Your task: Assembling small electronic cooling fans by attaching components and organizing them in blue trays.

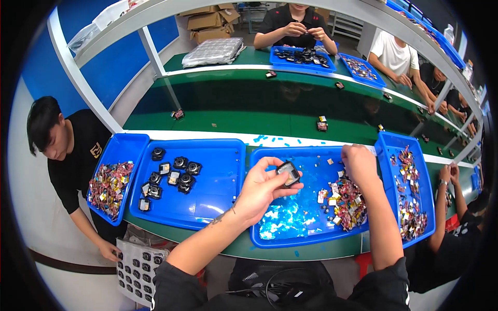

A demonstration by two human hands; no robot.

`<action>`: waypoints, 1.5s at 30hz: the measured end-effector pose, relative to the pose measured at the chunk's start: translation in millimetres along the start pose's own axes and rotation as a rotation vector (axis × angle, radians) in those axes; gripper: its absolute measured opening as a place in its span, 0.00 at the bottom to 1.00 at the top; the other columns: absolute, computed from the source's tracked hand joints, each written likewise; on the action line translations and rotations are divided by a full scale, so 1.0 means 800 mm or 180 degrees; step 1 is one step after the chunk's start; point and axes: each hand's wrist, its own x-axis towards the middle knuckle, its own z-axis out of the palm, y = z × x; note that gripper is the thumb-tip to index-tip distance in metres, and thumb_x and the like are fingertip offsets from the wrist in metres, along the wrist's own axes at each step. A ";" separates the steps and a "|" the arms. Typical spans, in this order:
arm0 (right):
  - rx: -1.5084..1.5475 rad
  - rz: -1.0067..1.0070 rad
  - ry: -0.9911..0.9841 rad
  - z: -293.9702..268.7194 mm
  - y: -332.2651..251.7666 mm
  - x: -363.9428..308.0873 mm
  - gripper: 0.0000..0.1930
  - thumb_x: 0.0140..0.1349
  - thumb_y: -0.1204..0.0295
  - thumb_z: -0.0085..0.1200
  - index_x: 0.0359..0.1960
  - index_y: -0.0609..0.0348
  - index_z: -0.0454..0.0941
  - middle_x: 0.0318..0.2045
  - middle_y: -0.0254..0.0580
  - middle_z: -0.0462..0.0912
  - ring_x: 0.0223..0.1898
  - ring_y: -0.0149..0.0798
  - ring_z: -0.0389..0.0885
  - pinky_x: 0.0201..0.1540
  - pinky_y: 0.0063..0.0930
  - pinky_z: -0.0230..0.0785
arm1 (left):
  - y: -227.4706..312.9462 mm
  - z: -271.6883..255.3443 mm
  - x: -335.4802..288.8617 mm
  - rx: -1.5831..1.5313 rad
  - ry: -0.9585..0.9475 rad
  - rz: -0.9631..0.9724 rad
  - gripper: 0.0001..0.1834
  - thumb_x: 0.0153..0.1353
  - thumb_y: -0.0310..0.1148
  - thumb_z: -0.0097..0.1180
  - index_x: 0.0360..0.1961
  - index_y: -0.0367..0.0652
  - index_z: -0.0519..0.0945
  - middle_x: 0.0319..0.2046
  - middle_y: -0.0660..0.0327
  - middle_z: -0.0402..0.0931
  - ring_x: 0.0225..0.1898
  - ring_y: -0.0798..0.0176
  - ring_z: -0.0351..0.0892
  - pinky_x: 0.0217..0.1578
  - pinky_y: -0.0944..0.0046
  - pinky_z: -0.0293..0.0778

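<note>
Between the thumb and fingers of my left hand (259, 192) is a small black camera housing (289, 174), its squarish face with a pale part turned up. It is held over the left side of a blue tray (311, 241). My right hand (359, 163) is closed in a pinch above that tray's far right part; whatever its fingertips hold is hidden. Below it lies a heap of small parts (348, 205) in pink, yellow and silver. Bright blue film scraps (290, 220) cover the tray's left side. Several black camera units (185, 181) lie in the blue tray (218, 155) to the left.
Narrower blue trays of small parts stand at far left (139, 142) and right (385, 142). Beyond runs a green conveyor belt (238, 111) carrying scattered pieces. A white frame (62, 67) arches overhead. A person (78, 150) at left holds a sheet of black units (137, 272); others work opposite and right.
</note>
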 end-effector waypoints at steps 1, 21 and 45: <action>0.0220 -0.0030 0.0171 -0.011 -0.006 -0.002 0.06 0.49 0.75 0.63 0.29 0.58 0.80 0.30 0.48 0.82 0.37 0.51 0.83 0.41 0.41 0.76 | -0.001 -0.002 0.000 0.0095 0.0044 0.0002 0.14 0.68 0.27 0.51 0.53 0.43 0.66 0.48 0.46 0.77 0.45 0.53 0.83 0.41 0.62 0.82; 0.6059 0.0621 -0.0587 -0.033 -0.131 -0.081 0.07 0.57 0.82 0.62 0.38 0.64 0.82 0.40 0.38 0.79 0.41 0.28 0.75 0.45 0.21 0.68 | -0.030 -0.004 -0.013 0.1525 -0.0346 0.0574 0.13 0.58 0.25 0.64 0.45 0.36 0.83 0.47 0.56 0.70 0.45 0.67 0.75 0.45 0.70 0.77; 0.3459 -0.0055 -0.0571 -0.072 -0.128 -0.058 0.04 0.57 0.79 0.60 0.30 0.65 0.78 0.26 0.35 0.81 0.28 0.25 0.77 0.31 0.18 0.69 | -0.031 -0.015 -0.015 0.2393 0.0226 0.1421 0.06 0.51 0.25 0.67 0.31 0.37 0.84 0.39 0.58 0.74 0.39 0.67 0.78 0.38 0.69 0.76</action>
